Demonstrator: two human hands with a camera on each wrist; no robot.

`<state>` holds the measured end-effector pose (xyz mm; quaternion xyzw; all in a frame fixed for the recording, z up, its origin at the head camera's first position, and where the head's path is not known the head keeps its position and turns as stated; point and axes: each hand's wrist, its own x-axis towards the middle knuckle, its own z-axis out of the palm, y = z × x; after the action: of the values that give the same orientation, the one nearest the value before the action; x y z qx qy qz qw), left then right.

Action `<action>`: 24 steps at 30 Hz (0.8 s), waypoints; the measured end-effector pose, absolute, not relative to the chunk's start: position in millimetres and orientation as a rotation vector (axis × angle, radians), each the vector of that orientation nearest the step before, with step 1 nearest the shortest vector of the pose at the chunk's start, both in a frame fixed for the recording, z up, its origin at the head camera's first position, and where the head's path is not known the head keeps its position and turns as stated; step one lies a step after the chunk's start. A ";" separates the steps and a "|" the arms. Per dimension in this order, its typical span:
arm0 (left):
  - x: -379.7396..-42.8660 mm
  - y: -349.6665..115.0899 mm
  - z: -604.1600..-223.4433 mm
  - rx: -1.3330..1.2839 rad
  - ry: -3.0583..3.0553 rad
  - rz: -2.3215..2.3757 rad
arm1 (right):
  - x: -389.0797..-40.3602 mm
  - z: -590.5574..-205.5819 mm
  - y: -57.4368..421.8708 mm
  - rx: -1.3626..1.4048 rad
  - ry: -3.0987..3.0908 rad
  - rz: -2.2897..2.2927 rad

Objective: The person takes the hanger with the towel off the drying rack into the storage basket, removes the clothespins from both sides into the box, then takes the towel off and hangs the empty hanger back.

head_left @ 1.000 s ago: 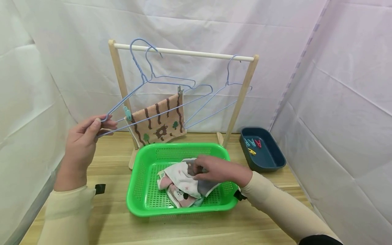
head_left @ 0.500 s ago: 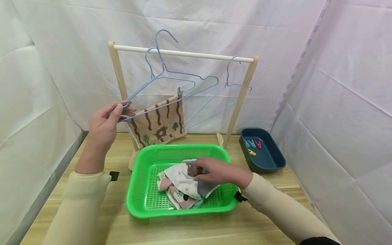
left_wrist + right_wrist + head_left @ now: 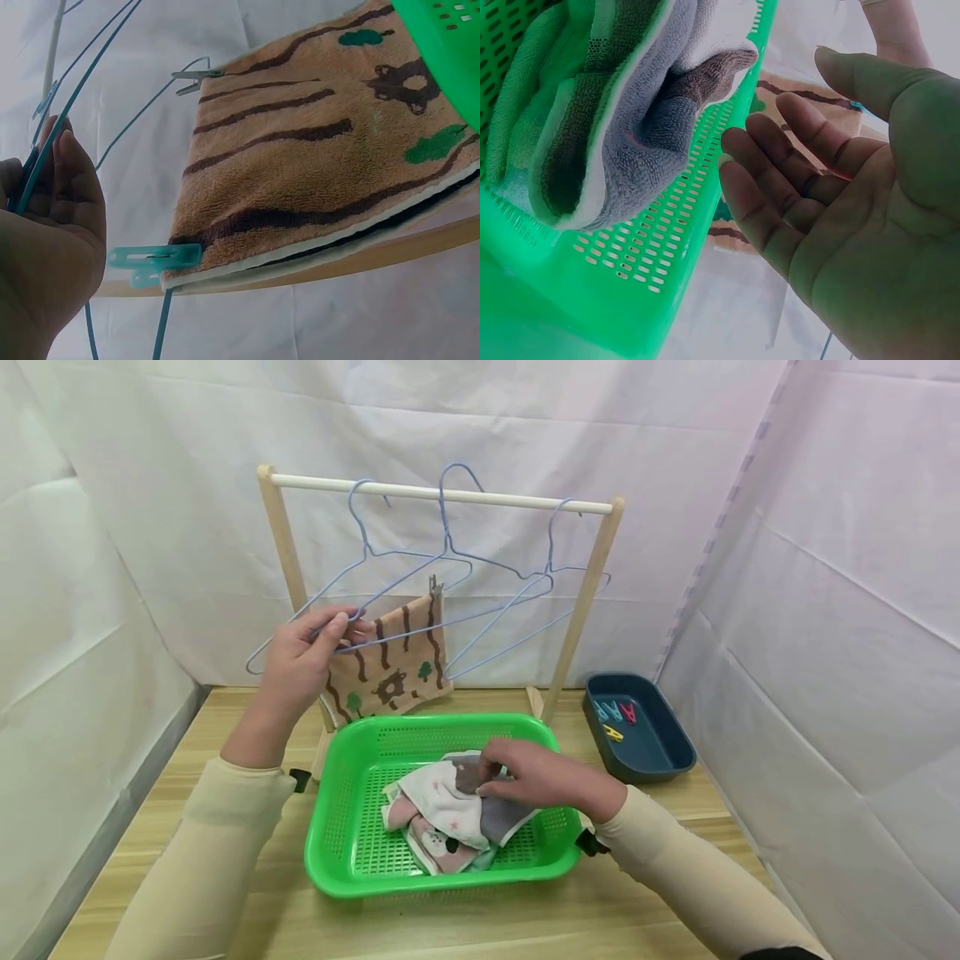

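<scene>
Held hanger: one blue wire hanger [image 3: 447, 545] is carried further right along the rod [image 3: 517, 500] than half a second ago; its hook is lowered to rod level, though whether it rests there cannot be told.
Left hand [image 3: 296, 660]: shifted right with the hanger; one end of the wire is pinched between thumb and fingers.
Right hand [image 3: 532, 777]: kept above the basket as before; nothing is gripped, thumb and fingertips being apart, loosely bent.
Hung hangers: two, the left one [image 3: 366, 550] and the right one [image 3: 550, 564], both hooked over the rod; three hangers are counted in all.
Striped cloth [image 3: 390, 672]: one, fastened to the left hung hanger by two clips, one teal [image 3: 154, 257] and one grey [image 3: 196, 75].
Green basket [image 3: 442, 885]: one; crumpled cloths [image 3: 446, 802] are contained, their number hidden by overlap.
Dark tray [image 3: 648, 739]: one, holding four clips: two blue [image 3: 617, 711], one red [image 3: 627, 714], one yellow [image 3: 612, 733].
</scene>
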<state>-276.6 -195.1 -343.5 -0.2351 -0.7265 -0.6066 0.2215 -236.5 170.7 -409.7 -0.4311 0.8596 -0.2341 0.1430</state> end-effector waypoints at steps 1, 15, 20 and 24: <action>-277.3 -194.3 -344.7 -0.650 -2.011 -1.670 | -236.2 -409.5 170.7 -1.239 2.479 -0.676; -282.5 -188.2 -357.0 -0.681 -2.126 -1.527 | -235.0 -409.4 168.2 -1.249 2.488 -0.674; -282.4 -187.6 -358.1 -0.662 -2.130 -1.542 | -235.2 -410.0 167.0 -1.245 2.475 -0.678; -282.2 -188.1 -358.3 -0.657 -2.130 -1.570 | -235.1 -410.0 165.7 -1.251 2.475 -0.672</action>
<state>-282.2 -188.1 -358.3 -0.2357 -0.7645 -0.5635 0.2060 -235.1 165.7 -410.0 -0.4338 0.8584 -0.2330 0.1439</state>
